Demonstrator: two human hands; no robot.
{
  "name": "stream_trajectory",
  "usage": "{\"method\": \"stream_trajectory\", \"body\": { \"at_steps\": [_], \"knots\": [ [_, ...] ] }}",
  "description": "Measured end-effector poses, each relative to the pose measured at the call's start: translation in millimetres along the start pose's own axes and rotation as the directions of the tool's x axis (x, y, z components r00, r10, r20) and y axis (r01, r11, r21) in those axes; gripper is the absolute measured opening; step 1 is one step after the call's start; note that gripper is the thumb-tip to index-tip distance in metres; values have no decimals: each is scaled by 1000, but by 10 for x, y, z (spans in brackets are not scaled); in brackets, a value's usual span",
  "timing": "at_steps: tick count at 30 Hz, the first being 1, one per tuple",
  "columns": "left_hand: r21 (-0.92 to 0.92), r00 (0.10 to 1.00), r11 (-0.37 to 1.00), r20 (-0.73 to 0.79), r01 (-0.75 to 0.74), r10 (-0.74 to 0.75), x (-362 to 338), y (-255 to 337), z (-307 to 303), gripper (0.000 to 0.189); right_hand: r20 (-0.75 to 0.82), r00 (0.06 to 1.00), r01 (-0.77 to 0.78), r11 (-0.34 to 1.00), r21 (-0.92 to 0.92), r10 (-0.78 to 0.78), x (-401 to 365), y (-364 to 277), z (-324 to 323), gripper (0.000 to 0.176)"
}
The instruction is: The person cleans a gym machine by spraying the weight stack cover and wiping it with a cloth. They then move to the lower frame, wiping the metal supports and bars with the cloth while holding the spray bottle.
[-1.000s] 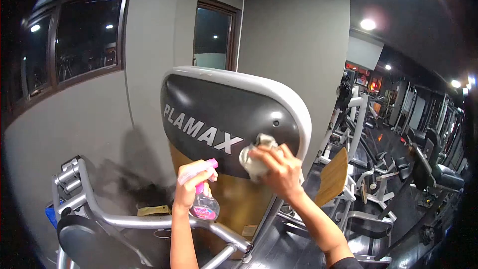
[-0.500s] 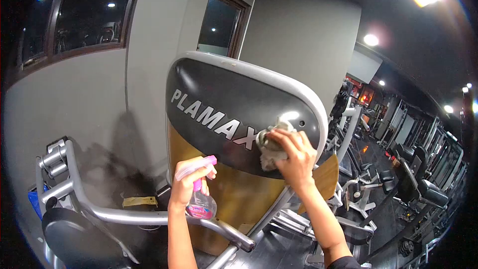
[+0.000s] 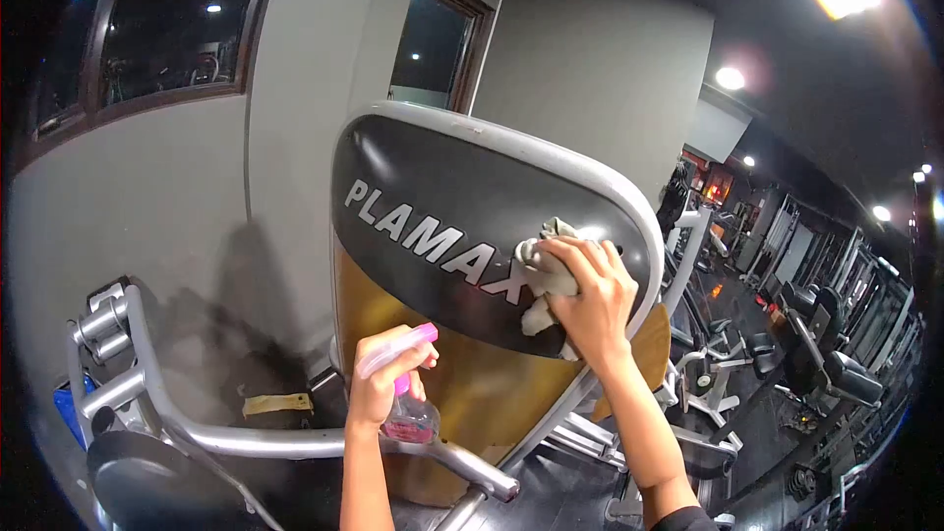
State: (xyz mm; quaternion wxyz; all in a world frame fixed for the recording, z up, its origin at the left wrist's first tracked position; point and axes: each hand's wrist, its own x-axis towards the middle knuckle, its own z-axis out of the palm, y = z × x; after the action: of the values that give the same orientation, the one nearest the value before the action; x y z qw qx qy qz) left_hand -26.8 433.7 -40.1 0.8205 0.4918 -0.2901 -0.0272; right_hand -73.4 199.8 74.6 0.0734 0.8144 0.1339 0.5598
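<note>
My right hand [image 3: 590,295] presses a crumpled grey cloth [image 3: 547,273] against the dark upper panel [image 3: 433,177] of a gym machine. The cloth covers part of the last letter of the white PLAMAX lettering [image 3: 418,236]. Lower and to the left, my left hand [image 3: 379,379] is wrapped round the neck of a clear spray bottle [image 3: 411,421] with a pink trigger head [image 3: 421,336]. The bottle stands in front of the machine's golden-brown lower panel [image 3: 472,383], and my fingers hide part of it.
A silver tubular frame arm [image 3: 256,441] with a round black pad [image 3: 162,482] runs across the lower left. Grey wall [image 3: 147,197] and windows [image 3: 177,29] lie behind. More gym machines [image 3: 826,334] line the right side.
My right hand and the cloth have shifted slightly on the panel, near the final letter. The spray bottle has moved a little to the right with my left hand, and the view has shifted slightly.
</note>
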Motion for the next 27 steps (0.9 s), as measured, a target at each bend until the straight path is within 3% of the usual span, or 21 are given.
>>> {"method": "stream_trajectory", "body": {
  "at_steps": [3, 6, 9, 14, 18, 20, 22, 26, 27],
  "knots": [
    [-20, 1000, 1000, -17, 4, -5, -10, 7, -52, 25, 123, 992, 30, 996, 83, -40, -52, -198, 102, 55],
    [-28, 999, 999, -37, 16, -17, -41, 31, -131, 25, 258, 911, 304, 947, 103, -321, -365, -346, 346, 51],
    [-8, 999, 1000, -35, 0, 0, -60, 41, -247, 26, 322, 876, 340, 933, 119, -360, -344, -275, 329, 46],
    [18, 999, 1000, -50, -4, 5, -138, 57, -328, 27, 182, 979, 93, 995, 28, -97, 166, -202, 208, 54],
    [11, 999, 1000, -48, 11, -10, -190, 66, -361, 24, 146, 988, 38, 998, 51, -45, 261, -365, 378, 57],
    [13, 999, 1000, -49, 7, -6, -191, 68, -385, 24, 207, 970, 111, 991, 76, -125, 130, -495, 535, 42],
    [12, 999, 1000, -49, 5, -5, -196, 75, -398, 24, 256, 920, 300, 954, 25, -296, -75, -567, 730, 59],
    [24, 998, 1000, -58, 6, -5, -211, 108, -444, 25, 356, 857, 374, 925, 63, -371, -77, -570, 736, 58],
    [37, 998, 999, -57, 1, 1, -215, 110, -459, 25, 320, 891, 297, 947, 125, -322, 27, -551, 744, 58]
  ]
}}
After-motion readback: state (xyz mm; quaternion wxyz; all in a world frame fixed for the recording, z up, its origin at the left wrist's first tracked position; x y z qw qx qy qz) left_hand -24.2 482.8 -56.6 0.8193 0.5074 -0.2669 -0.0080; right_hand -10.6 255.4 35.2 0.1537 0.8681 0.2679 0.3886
